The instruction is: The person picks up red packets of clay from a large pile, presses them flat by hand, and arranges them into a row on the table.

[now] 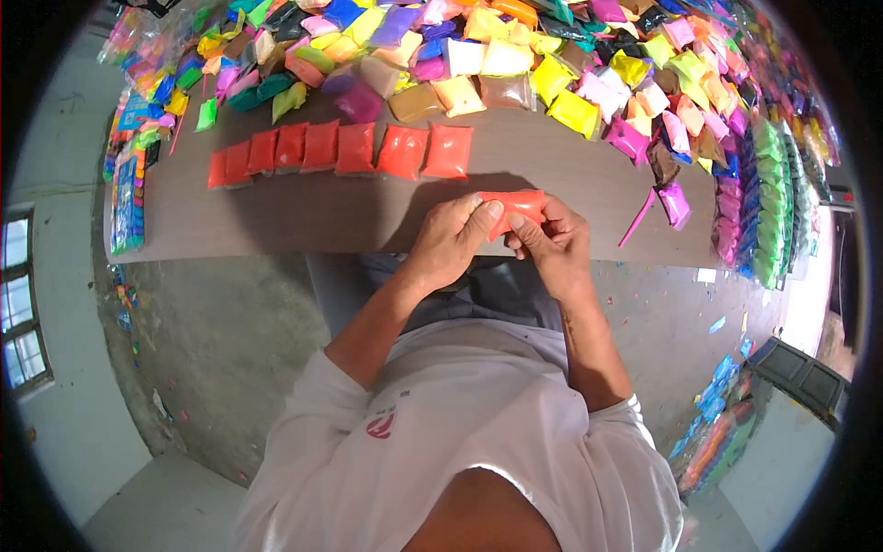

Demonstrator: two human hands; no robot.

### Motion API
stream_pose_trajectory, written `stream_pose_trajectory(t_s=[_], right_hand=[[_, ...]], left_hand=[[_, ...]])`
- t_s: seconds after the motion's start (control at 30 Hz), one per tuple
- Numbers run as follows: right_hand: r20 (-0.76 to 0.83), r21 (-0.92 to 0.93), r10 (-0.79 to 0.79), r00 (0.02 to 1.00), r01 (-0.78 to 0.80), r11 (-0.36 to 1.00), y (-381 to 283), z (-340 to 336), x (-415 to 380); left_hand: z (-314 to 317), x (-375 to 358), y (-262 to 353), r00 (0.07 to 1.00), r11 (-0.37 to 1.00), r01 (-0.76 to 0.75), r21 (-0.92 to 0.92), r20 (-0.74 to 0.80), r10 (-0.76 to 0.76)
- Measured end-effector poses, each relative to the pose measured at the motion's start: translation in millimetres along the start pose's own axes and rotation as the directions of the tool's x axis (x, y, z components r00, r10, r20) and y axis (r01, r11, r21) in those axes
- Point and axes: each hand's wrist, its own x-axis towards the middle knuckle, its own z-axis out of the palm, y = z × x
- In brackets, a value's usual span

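Both my hands hold one small orange-red packet [515, 204] just above the near edge of the wooden table [303, 216]. My left hand [453, 237] pinches its left end with thumb and fingers. My right hand [552, 241] grips its right end and underside. A row of several matching orange-red packets [340, 150] lies flat on the table, up and to the left of my hands.
A big heap of small packets in many colours [515, 55] covers the far half of the table. A pink stick [636, 219] and a purple packet [674, 204] lie at the right. Stacked green and pink packets [765, 212] line the right edge, blue packs [124, 198] the left edge.
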Motion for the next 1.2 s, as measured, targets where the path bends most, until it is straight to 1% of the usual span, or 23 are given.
stream_pose_trajectory(t_s=[0.03, 0.1, 0.17, 0.23, 0.3, 0.33, 0.4, 0.43, 0.47, 0.5, 0.53, 0.6, 0.67, 0.7, 0.73, 0.77, 0.8, 0.97, 1.03, 1.07, 1.1, 1.17, 1.2], right_hand=[[-0.001, -0.001, -0.002, 1.000, 0.002, 1.000, -4, 0, 0], [0.053, 0.262, 0.135, 0.989, -0.144, 0.954, -16, 3, 0], [0.067, 0.217, 0.095, 0.993, -0.108, 0.970, -8, -3, 1], [0.085, 0.168, 0.055, 0.995, -0.069, 0.983, -3, -3, 1], [-0.087, 0.131, 0.067, 0.994, -0.055, 0.990, -1, 5, 1], [-0.083, 0.130, 0.066, 0.994, -0.055, 0.990, -3, 7, 3], [-0.082, 0.364, 0.062, 0.995, -0.028, 0.931, -10, 10, 7], [-0.080, 0.362, 0.059, 0.995, -0.027, 0.932, -8, 8, 7], [-0.078, 0.290, 0.048, 0.996, -0.023, 0.957, -4, 6, 6], [-0.074, 0.215, 0.035, 0.997, -0.018, 0.976, -3, 4, 5], [-0.073, 0.210, 0.031, 0.997, -0.015, 0.978, -3, 4, 5], [-0.128, 0.337, 0.057, 0.990, -0.010, 0.941, -6, 9, 5], [-0.088, 0.371, 0.051, 0.995, -0.015, 0.929, -1, 13, 3], [-0.057, 0.408, 0.052, 0.997, -0.024, 0.913, 1, 15, 2], [-0.051, 0.407, 0.048, 0.998, -0.024, 0.913, -1, 15, 1], [-0.103, 0.248, 0.036, 0.994, -0.010, 0.969, -5, 14, 1], [-0.154, 0.081, 0.015, 0.988, -0.003, 0.997, -10, 13, 1], [-0.111, -0.029, -0.074, 0.991, 0.071, 0.997, -26, 4, 27], [0.024, -0.082, -0.018, 1.000, 0.020, 0.996, -26, -3, 40], [0.004, -0.214, -0.018, 1.000, 0.018, 0.977, -23, -5, 47], [0.010, -0.219, -0.023, 1.000, 0.024, 0.975, -20, -8, 55], [-0.027, -0.448, -0.033, 0.999, 0.017, 0.894, -18, -12, 72], [-0.020, -0.452, -0.040, 0.999, 0.027, 0.892, -20, -11, 75]], left_hand=[[-1, 0, 3, 1.000, 1.000, 0.006, -0.021, 0.003, -0.006], [0, -1, 5, 1.000, 0.999, 0.012, -0.043, 0.005, -0.012], [4, -2, 2, 0.999, 0.995, -0.047, -0.092, -0.030, 0.044], [7, -2, 1, 0.997, 0.997, -0.060, -0.055, -0.043, 0.058], [8, -1, 0, 0.996, 0.997, -0.073, -0.015, -0.058, 0.072], [9, -1, -1, 0.997, 0.997, -0.060, -0.053, -0.058, 0.057], [8, -1, -3, 0.997, 0.995, -0.049, -0.091, -0.060, 0.044], [8, -1, -5, 0.997, 0.997, -0.050, -0.060, -0.057, 0.047], [8, -2, -6, 0.997, 0.998, -0.052, -0.030, -0.052, 0.050], [8, -1, -5, 0.997, 0.998, -0.056, -0.032, -0.053, 0.054], [9, -1, -5, 0.996, 0.996, -0.073, -0.045, -0.059, 0.070], [11, -2, -3, 0.994, 0.994, -0.091, -0.059, -0.072, 0.086], [10, -2, 1, 0.991, 0.983, -0.104, -0.152, -0.099, 0.090], [10, -3, -1, 0.990, 0.983, -0.106, -0.150, -0.106, 0.091], [10, -4, -5, 0.989, 0.989, -0.114, -0.090, -0.110, 0.103], [10, -4, -4, 0.987, 0.992, -0.120, -0.031, -0.113, 0.116], [9, -4, 4, 0.990, 0.993, -0.093, -0.066, -0.112, 0.085], [13, -3, 0, 0.987, 0.994, -0.104, 0.035, -0.122, 0.107], [13, -5, 0, 0.985, 0.992, -0.100, 0.078, -0.135, 0.109], [14, -4, -4, 0.981, 0.989, -0.123, 0.079, -0.142, 0.134], [15, -4, -7, 0.976, 0.986, -0.147, 0.080, -0.151, 0.158], [15, -8, -10, 0.957, 0.959, -0.218, 0.181, -0.154, 0.246], [14, -6, -10, 0.954, 0.958, -0.222, 0.182, -0.162, 0.252]])
